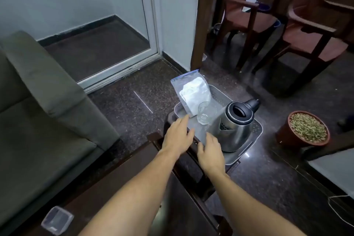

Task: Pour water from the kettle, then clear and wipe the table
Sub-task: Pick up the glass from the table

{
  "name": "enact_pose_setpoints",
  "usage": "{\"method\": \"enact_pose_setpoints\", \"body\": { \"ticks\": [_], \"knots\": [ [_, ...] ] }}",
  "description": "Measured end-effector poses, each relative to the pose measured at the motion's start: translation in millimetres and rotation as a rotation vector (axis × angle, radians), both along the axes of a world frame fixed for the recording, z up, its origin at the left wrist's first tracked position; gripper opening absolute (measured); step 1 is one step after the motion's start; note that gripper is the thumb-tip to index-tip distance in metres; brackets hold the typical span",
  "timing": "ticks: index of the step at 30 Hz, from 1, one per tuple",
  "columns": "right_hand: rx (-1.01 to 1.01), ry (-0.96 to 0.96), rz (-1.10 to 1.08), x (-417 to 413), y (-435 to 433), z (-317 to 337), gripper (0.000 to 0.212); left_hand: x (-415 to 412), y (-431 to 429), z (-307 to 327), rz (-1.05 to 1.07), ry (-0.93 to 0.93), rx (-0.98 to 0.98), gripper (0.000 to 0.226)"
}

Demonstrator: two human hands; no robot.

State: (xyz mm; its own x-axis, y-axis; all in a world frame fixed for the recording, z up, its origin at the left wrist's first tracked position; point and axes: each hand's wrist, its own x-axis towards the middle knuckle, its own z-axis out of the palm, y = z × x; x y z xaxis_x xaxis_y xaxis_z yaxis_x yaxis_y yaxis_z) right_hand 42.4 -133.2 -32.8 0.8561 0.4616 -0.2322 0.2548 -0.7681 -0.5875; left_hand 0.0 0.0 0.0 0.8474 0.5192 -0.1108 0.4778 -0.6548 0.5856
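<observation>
Grey-green sofa (38, 111) at left. Dark wooden table (107, 174) in foreground, under both forearms. Grey plastic tray (220, 95) just past table's far end. Steel kettle (235, 126) upright in tray's right part, black handle turned away. Clear bag (191, 92) with white contents, leaning at tray's far-left corner. Left hand (178, 136) over tray's near-left rim, fingers straight, clasping nothing. Right hand (210, 153) at near rim beside kettle, fingers relaxed, likewise empty. Drinking glass (206, 113) upright in tray between bag and kettle.
</observation>
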Motion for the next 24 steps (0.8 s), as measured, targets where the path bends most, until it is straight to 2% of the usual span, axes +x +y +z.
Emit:
{"method": "enact_pose_setpoints", "body": {
  "ticks": [9,16,24],
  "knots": [
    [-0.138,-0.176,0.077,-7,-27,-50,0.057,81,6,-44,-0.002,-0.034,-0.091,0.065],
    [-0.135,-0.243,0.080,-10,-32,-63,0.060,126,16,-75,0.026,0.000,-0.121,0.100],
    [-0.094,-0.268,0.032,-10,-30,-70,0.056,145,22,-93,0.022,0.026,-0.180,0.120]
  ]
}}
